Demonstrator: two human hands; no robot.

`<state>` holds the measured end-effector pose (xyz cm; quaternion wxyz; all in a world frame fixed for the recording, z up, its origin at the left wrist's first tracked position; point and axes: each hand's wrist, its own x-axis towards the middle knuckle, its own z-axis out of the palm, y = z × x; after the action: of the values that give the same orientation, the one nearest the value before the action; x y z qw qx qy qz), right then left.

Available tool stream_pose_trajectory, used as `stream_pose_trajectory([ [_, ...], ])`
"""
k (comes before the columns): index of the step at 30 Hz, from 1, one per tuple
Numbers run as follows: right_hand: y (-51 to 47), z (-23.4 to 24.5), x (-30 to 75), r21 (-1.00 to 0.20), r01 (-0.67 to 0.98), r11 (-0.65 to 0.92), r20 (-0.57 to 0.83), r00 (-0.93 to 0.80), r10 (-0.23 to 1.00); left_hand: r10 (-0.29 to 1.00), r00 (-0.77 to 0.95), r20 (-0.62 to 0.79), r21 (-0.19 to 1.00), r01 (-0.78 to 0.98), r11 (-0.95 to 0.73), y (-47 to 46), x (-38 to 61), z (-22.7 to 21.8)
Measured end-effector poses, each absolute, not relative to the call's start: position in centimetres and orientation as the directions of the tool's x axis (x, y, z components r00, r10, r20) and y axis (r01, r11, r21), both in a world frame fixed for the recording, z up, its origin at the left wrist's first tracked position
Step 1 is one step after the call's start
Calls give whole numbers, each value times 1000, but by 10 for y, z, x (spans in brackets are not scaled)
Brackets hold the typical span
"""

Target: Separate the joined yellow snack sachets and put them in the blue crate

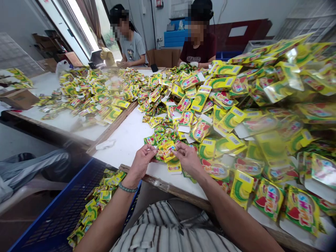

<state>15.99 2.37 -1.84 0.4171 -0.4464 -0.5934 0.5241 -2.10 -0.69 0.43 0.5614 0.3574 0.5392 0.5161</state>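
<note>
One blue basket [59, 207], below table's [136, 129] near edge; packets [101, 194] inside too many to be counted. One yellow packet [167, 149] held just inside near edge, pinched by left hand [144, 159] and right hand [189, 159], one side each. Uncountable boxes [231, 119] heaped toward right end.

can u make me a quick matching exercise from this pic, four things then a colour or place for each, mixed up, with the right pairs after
1. packet held by left hand and right hand
2. bracelet
3. mesh basket at lower left
4. cardboard box at far left

A. brown
B. mostly yellow
C. blue
D. around the left wrist

Pairs: 1-B, 2-D, 3-C, 4-A
</note>
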Motion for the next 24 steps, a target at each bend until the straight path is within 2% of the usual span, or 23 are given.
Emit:
stream_pose_trajectory([
  [4,21,-15,162,-999,30,-15,-20,-156,988,958,-200,-206,946,-293,142,-9,-1,3],
  [6,18,-12,162,-995,101,22,11,-111,994,959,-200,-201,934,-335,126,-10,10,4],
  [9,14,-7,164,-947,284,148,137,-57,989,963,-191,-191,925,-362,112,-10,20,8],
  [12,13,-2,168,-918,346,196,185,-63,981,962,-201,-183,928,-357,102,-7,24,12],
  [15,15,2,173,-948,285,142,124,-80,989,968,-172,-183,923,-370,109,-5,25,14],
  [19,16,11,180,-991,111,71,48,-198,979,983,-108,-152,932,-346,106,-1,30,16],
  [20,16,14,182,-995,76,67,54,-165,985,985,-102,-137,943,-319,98,1,33,17],
  [22,19,21,190,-994,7,111,111,7,994,991,-95,-99,974,-214,77,3,41,22],
  [24,23,26,200,-979,-53,198,183,215,959,998,-57,-32,1000,-1,32,5,52,26],
])
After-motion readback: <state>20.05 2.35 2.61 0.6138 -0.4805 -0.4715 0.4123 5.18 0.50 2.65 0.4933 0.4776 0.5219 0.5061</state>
